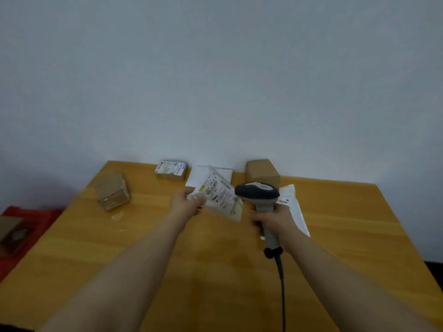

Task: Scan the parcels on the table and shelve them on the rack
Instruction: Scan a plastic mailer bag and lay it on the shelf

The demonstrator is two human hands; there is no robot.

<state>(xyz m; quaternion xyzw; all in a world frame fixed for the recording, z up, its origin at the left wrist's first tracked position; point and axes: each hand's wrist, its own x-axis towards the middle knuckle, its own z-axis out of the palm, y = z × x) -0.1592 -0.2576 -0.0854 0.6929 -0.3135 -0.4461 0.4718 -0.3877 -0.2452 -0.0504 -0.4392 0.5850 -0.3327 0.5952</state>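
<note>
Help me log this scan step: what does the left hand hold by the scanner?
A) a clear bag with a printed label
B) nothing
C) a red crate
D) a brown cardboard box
A: the left hand pinches a clear labelled bag beside the scanner, which the right hand grips.

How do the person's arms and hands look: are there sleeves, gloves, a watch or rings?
The left forearm and right forearm are bare up to the frame's edge; no sleeve shows. The left hand and right hand wear no gloves. No watch or bracelet at either wrist. Rings: too blurred to tell.
</note>
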